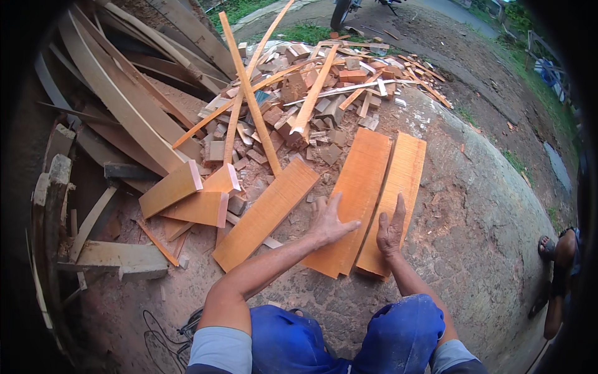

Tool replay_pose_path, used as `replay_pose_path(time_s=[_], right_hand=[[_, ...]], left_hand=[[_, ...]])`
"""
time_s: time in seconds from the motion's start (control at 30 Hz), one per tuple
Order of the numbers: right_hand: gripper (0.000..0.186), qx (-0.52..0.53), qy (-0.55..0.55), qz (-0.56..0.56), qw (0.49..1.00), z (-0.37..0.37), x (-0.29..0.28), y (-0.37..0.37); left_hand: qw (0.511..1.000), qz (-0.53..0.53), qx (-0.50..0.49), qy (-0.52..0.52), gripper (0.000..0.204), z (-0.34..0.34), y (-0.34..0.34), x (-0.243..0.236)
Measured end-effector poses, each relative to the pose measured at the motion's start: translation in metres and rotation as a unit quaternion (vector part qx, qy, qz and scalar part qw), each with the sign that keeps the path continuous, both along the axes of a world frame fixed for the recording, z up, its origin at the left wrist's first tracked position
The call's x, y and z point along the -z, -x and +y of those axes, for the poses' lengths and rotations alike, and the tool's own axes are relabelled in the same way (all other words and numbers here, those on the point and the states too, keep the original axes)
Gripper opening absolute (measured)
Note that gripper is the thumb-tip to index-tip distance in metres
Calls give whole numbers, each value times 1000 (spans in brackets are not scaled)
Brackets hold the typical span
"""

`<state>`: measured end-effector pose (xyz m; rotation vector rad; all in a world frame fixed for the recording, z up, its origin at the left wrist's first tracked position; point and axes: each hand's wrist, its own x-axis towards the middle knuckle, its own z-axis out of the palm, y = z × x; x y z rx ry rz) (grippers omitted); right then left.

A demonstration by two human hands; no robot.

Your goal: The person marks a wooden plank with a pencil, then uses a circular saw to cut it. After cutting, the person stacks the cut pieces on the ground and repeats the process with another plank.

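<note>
Two orange-brown wooden boards lie side by side on the ground before me, a left board (362, 177) and a right board (406, 174), with a narrow dark gap between them. My left hand (332, 223) is over the left board's outer edge, thumb and fingers spread. Over the lower half of the right board is my right hand (390, 235), its fingers stretched out and apart. Whether either palm presses on the wood I cannot tell. A third board (266, 215) lies slanted left of my left hand, partly behind my forearm. Several blocks with pale pink ends (198, 209) lie stacked beyond it.
A heap of wood offcuts (311, 93) with long thin strips (250, 93) rises ahead. Long planks (118, 87) lean at the left, above rough timbers (118, 257). A dark cable (159, 336) lies near my left knee. Another person's foot (546, 247) shows at the right edge.
</note>
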<state>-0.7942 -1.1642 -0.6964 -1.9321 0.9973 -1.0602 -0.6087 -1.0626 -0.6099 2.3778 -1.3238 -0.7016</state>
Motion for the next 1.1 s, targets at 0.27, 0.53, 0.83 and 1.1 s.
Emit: replay_pose_path(time_s=[0.27, 0.53, 0.83, 1.1], right_hand=[[68, -31, 26, 37, 998, -3, 9, 0], [68, -68, 46, 84, 993, -1, 11, -2], [69, -89, 82, 140, 983, -1, 9, -6], [70, -89, 80, 164, 979, 1, 7, -9]], left_hand=[[987, 8, 106, 118, 77, 87, -39, 48], [467, 337, -705, 413, 38, 243, -164, 42], [402, 451, -655, 453, 71, 197, -341, -23], [572, 146, -771, 240, 101, 138, -362, -31]])
